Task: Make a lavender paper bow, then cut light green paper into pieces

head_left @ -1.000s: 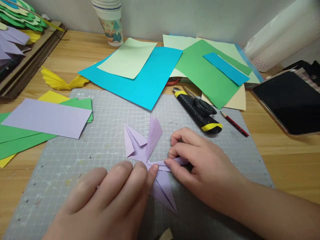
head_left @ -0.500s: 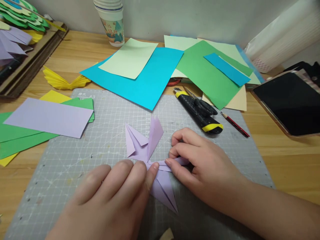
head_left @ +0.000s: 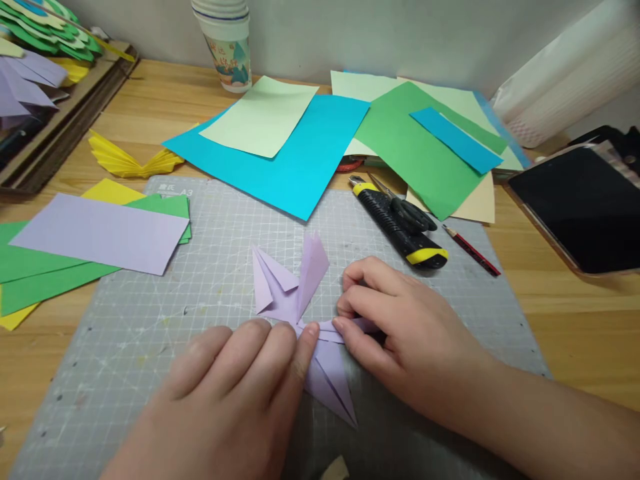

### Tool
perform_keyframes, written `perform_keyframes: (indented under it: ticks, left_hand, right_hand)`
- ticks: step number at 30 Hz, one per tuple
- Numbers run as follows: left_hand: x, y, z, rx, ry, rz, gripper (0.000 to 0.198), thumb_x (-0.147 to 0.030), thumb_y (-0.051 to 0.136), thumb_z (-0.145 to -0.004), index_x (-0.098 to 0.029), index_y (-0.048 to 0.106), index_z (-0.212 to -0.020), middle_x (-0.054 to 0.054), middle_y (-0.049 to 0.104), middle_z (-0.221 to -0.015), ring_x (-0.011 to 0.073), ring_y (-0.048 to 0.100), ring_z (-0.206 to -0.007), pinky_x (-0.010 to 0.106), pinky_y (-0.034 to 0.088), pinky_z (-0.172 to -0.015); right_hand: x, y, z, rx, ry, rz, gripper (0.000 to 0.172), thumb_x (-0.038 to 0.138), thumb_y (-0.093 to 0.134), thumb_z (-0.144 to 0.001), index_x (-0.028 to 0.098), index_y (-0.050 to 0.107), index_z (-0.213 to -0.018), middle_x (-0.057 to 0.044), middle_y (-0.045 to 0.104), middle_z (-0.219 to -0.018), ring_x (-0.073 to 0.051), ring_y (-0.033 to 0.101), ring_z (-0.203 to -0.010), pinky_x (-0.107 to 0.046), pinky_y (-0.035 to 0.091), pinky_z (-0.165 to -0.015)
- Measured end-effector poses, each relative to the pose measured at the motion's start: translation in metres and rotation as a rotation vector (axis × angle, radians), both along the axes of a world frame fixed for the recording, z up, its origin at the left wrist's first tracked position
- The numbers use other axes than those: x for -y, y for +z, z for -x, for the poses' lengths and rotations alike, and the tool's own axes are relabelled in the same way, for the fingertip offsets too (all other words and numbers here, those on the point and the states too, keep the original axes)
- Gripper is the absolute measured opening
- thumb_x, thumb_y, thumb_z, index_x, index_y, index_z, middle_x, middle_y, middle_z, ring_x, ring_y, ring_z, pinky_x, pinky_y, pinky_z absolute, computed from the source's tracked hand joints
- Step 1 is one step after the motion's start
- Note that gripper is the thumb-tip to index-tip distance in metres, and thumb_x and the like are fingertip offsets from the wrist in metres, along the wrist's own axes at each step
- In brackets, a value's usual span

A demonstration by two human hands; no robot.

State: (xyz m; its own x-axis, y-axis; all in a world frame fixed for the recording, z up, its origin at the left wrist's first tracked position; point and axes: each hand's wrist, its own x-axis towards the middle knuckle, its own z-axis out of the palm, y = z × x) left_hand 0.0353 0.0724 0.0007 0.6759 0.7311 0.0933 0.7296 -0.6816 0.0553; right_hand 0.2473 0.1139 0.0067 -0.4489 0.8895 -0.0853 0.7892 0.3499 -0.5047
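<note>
A lilac folded paper flower [head_left: 285, 305] with pointed petals lies on the grey cutting mat [head_left: 220, 267]. My left hand [head_left: 235, 393] is closed at its near left side, the thumb pressing close to the centre and the fingers covering part of the petals. On the right, my right hand [head_left: 400, 320] pinches a narrow folded petal between thumb and fingers. One petal stands up at the back; another points toward me, with a dark gap along its fold.
A black-and-yellow utility knife [head_left: 395, 223], scissors [head_left: 413, 215] and a red pencil [head_left: 471, 250] lie behind my right hand. Coloured sheets [head_left: 265, 180] spread along the back, near paper cups [head_left: 227, 53]. Lilac paper [head_left: 100, 233] lies at left, a tablet [head_left: 580, 207] at right.
The whole view has shifted very slightly. My left hand's fingers have moved a little to the right; both hands stay on the paper flower, whose shape looks the same.
</note>
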Motion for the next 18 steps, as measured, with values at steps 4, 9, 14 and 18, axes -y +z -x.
perform_keyframes:
  ticks: [4, 9, 14, 18]
  left_hand:
    - [-0.0018, -0.0068, 0.0001, 0.061, -0.037, -0.027, 0.052, -0.007, 0.028, -0.082, -0.018, 0.056, -0.125, 0.007, 0.067, -0.099, 0.0275, 0.049, -0.096, 0.044, 0.029, -0.083]
    - [-0.001, -0.0073, 0.0022, 0.069, -0.037, -0.019, 0.051, -0.007, 0.03, -0.083, -0.017, 0.057, -0.125, 0.008, 0.065, -0.103, 0.0277, 0.048, -0.097, 0.045, 0.029, -0.084]
    - [0.0015, -0.0083, 0.0044, 0.054, -0.027, 0.002, 0.051, -0.008, 0.031, -0.084, -0.017, 0.057, -0.126, 0.007, 0.065, -0.099, 0.0275, 0.049, -0.095, 0.045, 0.029, -0.083]
    - [0.0013, -0.0078, 0.0041, 0.055, -0.028, -0.022, 0.051, -0.008, 0.029, -0.086, -0.018, 0.055, -0.129, 0.006, 0.065, -0.099, 0.0272, 0.048, -0.097, 0.045, 0.029, -0.084]
  right_hand:
    - [-0.0001, -0.0007, 0.0006, -0.005, -0.002, 0.015, 0.015, 0.019, 0.052, -0.087, 0.018, 0.058, -0.074, -0.003, 0.054, -0.089, -0.018, 0.053, -0.079, -0.035, 0.04, -0.068]
    - [-0.0001, -0.0003, 0.0005, -0.009, -0.005, 0.027, 0.014, 0.019, 0.052, -0.087, 0.019, 0.058, -0.074, -0.003, 0.054, -0.09, -0.018, 0.053, -0.079, -0.035, 0.039, -0.068]
    - [-0.0005, 0.0007, 0.0009, -0.005, -0.011, 0.035, 0.014, 0.019, 0.051, -0.087, 0.019, 0.058, -0.074, -0.003, 0.054, -0.09, -0.018, 0.052, -0.077, -0.035, 0.039, -0.068]
    - [-0.0002, -0.0002, 0.0007, -0.007, -0.009, 0.024, 0.014, 0.019, 0.052, -0.087, 0.019, 0.058, -0.074, -0.003, 0.054, -0.09, -0.018, 0.053, -0.079, -0.035, 0.039, -0.068]
